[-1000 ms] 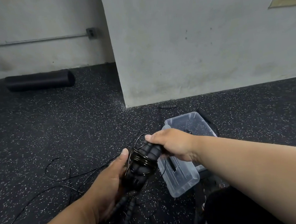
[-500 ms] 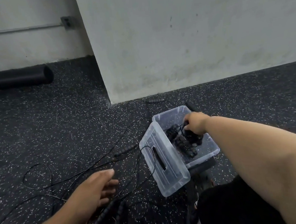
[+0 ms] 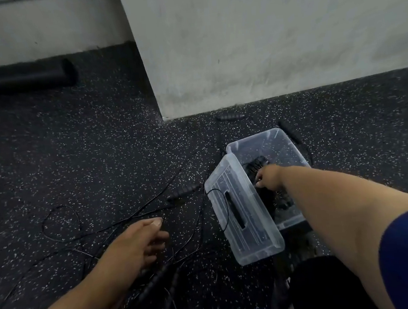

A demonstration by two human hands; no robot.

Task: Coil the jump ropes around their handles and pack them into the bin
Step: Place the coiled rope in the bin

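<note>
1. The speckled black rubber floor [image 3: 85, 146] runs out to a pale concrete wall [image 3: 261, 36] at the far side.
2. A black foam roller [image 3: 23, 76] lies far left against the wall base.
3. The clear plastic bin [image 3: 281, 138] sits right of centre, and its lid [image 3: 243, 210] leans on the bin's left rim.
4. The right hand [image 3: 270, 178] reaches down into the bin onto the coiled ropes [image 3: 255, 165]; its fingers are hidden, so I cannot tell whether it grips them.
5. The left hand [image 3: 137, 245] hovers near left, fingers loosely spread, holding nothing.
6. Loose rope cords [image 3: 60, 223] sprawl across the floor to the left.
7. A pair of handles [image 3: 158, 280] lies just beneath the left hand.
8. One handle [image 3: 184, 192] lies just left of the lid, another [image 3: 230, 117] by the wall.
</note>
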